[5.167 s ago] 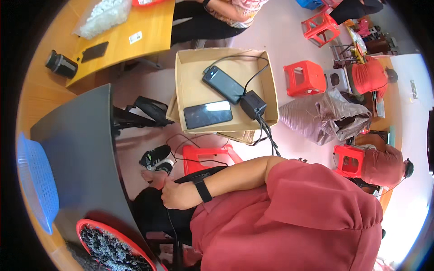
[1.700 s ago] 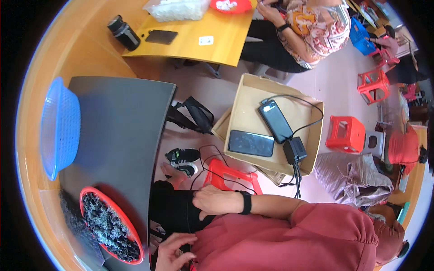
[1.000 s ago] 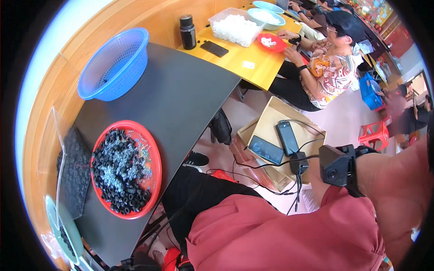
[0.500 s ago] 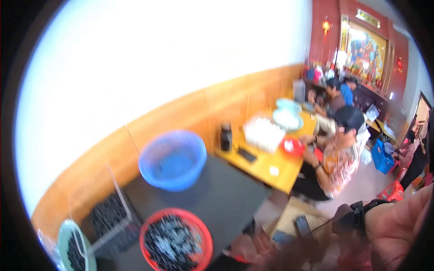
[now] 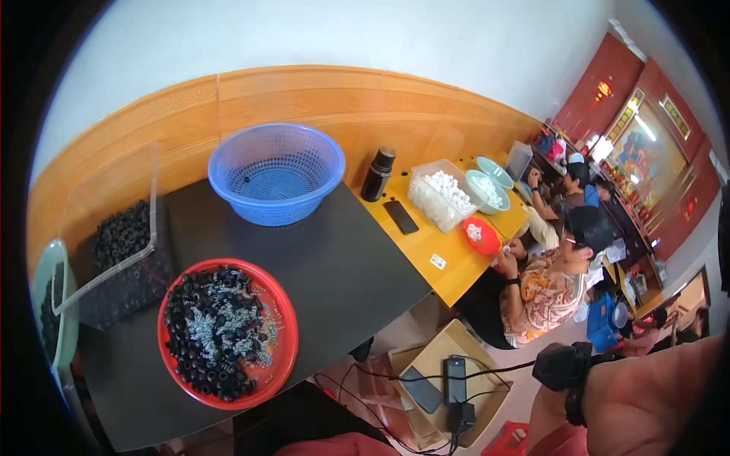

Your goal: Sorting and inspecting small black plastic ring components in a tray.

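Close at the right edge my right hand [image 5: 654,395] is raised, its fingers out of view. A black strap with a black device [image 5: 561,368] sits at its wrist. My left hand does not show. On the dark table [image 5: 342,281] a red round tray [image 5: 291,334] holds many small black ring-like parts [image 5: 205,372], with small clear or silvery pieces [image 5: 217,330] heaped over their middle. Behind it stands a blue plastic basket [image 5: 277,209] with a few dark bits inside. Neither of these is touched by a hand.
At left are a clear bin [image 5: 144,262] of black parts and a green basin [image 5: 67,296]. A cardboard box [image 5: 487,387] with a phone and cabled device stands below the table's right edge. Beyond, a person [image 5: 544,296] works at a yellow table [image 5: 456,266].
The view has swung and steadied; the red tray and blue basket now appear higher and further left. My right hand remains raised at the right edge.
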